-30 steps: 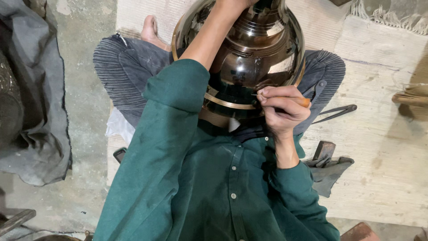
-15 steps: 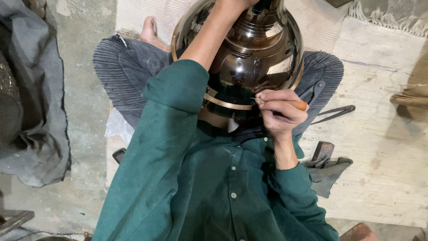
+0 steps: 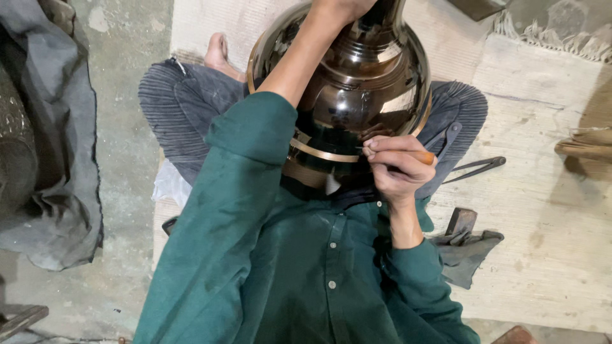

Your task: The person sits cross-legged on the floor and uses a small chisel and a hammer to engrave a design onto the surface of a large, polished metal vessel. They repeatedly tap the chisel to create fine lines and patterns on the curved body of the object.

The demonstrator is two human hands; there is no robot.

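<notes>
Person working a shiny metal vase (image 3: 357, 89) in their lap.
Right hand (image 3: 398, 169) pinches a tool (image 3: 408, 155) against it; left hand (image 3: 341, 7) grips its neck.

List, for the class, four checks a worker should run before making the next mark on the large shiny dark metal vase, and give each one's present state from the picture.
1. Large shiny dark metal vase braced in the lap: ok.
2. Left hand steadying the vase's upper part: ok, though partly cut off by the frame.
3. Right hand gripping the orange-handled pointed tool: ok.
4. Tool tip touching the surface near the brass-coloured band: cannot tell.
5. Dark metal tongs lying apart on the mat: ok.
</notes>
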